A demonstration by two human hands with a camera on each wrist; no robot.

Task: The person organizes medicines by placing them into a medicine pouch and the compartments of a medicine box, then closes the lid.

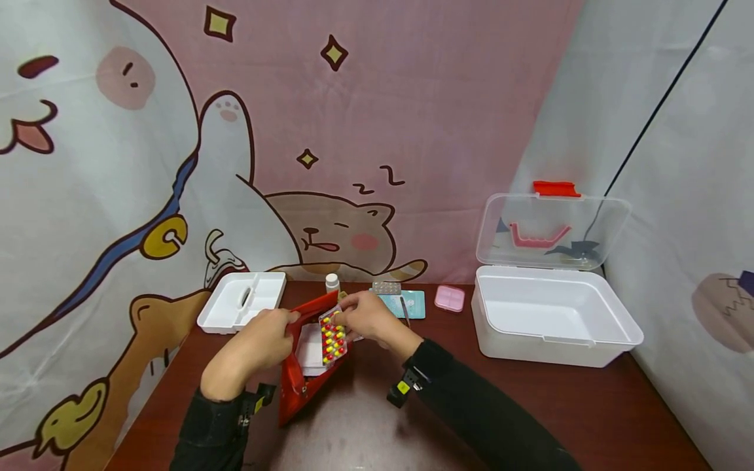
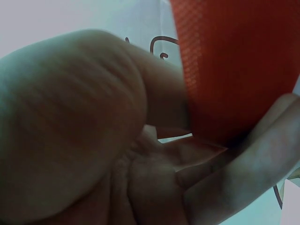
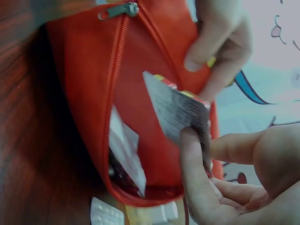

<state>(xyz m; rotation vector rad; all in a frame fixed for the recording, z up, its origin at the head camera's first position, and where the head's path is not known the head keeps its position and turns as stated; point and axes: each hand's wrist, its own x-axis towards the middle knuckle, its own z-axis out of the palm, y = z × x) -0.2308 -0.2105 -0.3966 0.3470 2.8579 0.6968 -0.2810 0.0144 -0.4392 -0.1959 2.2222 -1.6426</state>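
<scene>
Head view puts the key relation at the mouth of a red fabric pouch with a metal-pulled zipper point(image 3: 86, 79): a flat silver-backed blister pack of red and yellow capsules point(image 1: 332, 339) is poised at the opening, between the 2 hands. Its long axis runs roughly away from the person, not far off the line of the pouch, which slants from near left to far right. The right hand point(image 1: 368, 317) is the nearer of the 2, pinching the pack near its far end, from the right. The left hand point(image 1: 265, 343) lies across the opening on the left, gripping the pouch's rim between thumb and fingers.

From the right wrist, the foil face shows and the capsules face the other way; the pack slants over the unzipped gap. White flat packets point(image 3: 126, 145) sit inside, against the wall by the zipper. Whether the pack's lower end touches them, I cannot tell. Just beyond the pouch stands a small white plastic bottle point(image 1: 332, 282), the likeliest thing for a wide right-hand sweep to knock.
</scene>
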